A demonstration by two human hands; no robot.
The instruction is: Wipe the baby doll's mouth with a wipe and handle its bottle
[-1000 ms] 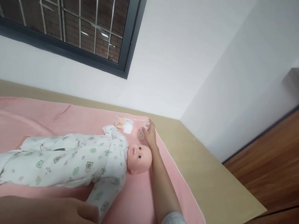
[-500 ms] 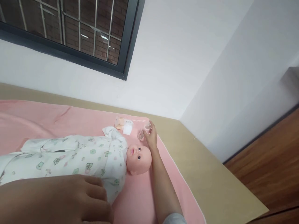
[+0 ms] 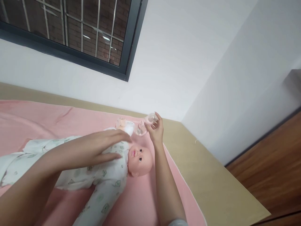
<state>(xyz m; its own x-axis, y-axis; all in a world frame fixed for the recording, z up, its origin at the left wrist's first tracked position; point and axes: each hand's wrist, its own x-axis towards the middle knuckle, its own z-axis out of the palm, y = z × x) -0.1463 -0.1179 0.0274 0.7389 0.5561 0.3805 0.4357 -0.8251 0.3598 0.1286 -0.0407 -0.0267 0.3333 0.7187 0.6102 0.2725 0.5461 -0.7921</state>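
Note:
My right hand [image 3: 157, 131] grips a clear baby bottle with pink parts [image 3: 141, 128] beyond the doll's head, fingers around its rounded clear end. My left hand [image 3: 103, 147] is open, palm down and fingers stretched, above the doll's chest with nothing in it. The bald baby doll [image 3: 144, 163] lies face up in a white suit with small green prints; my left arm hides part of its body. Behind the left fingertips sits a small packet with white and orange parts [image 3: 129, 125], partly covered.
A pink sheet [image 3: 134, 201] lies under the doll on a tan tabletop [image 3: 202, 175]. White walls [image 3: 169, 62] meet behind the table, with a barred window [image 3: 77, 34] at upper left. A brown wooden panel [image 3: 277, 163] stands at the right.
My right hand has lifted the baby bottle slightly and tilted it. My left hand has moved from the lower left up and right, over the doll's chest, with its fingers stretching out.

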